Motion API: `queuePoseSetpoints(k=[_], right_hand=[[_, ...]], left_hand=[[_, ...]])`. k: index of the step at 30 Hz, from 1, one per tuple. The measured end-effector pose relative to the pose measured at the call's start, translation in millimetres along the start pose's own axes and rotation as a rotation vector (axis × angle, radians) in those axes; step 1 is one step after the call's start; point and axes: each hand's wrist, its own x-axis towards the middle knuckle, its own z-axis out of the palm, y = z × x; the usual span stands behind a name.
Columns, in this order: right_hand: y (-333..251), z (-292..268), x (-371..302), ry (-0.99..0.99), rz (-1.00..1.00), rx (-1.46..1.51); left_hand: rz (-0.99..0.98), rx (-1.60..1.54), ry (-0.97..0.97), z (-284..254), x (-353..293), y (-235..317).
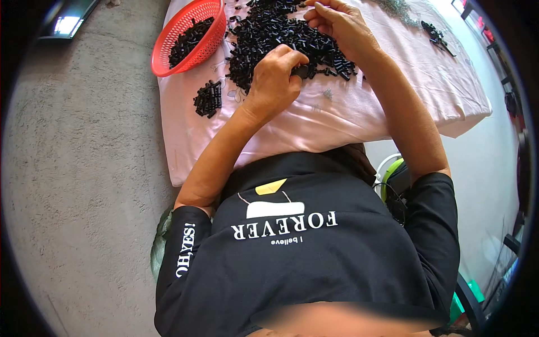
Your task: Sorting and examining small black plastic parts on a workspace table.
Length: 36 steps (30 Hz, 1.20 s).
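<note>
A wide heap of small black tube-like parts is spread over the pink-clothed table. My left hand is closed at the heap's near edge, a small dark part showing between its thumb and curled fingers. Over the far right side of the heap, my right hand is raised with thumb and fingertips pinched together. Whatever sits in that pinch is too small to make out. Left of my left hand lies a small separate pile of the same black parts.
A red perforated basket holding black parts stands at the table's left edge. Small clear pieces lie at the far right, and a few clear bits nearer me. A black cluster rests on the pink cloth at right.
</note>
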Motion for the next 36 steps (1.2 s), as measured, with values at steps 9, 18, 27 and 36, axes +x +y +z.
queuePoseSetpoints(k=[9, 18, 27, 36], right_hand=[[-4.3, -4.0, 3.1, 0.124, -0.009, 0.049], [-5.8, -2.0, 1.8, 0.087, 0.0, -0.025], [-7.9, -1.8, 1.9, 0.047, 0.007, -0.079], [-6.7, -1.0, 3.5, 0.014, 0.013, -0.058]], left_hand=[[0.091, 0.063, 0.043, 22.5, 32.3, 4.0], [0.025, 0.198, -0.042, 32.8, 41.1, 2.0], [0.124, 0.122, -0.011, 30.0, 39.1, 8.2], [0.129, 0.285, -0.085, 29.8, 42.6, 2.0]])
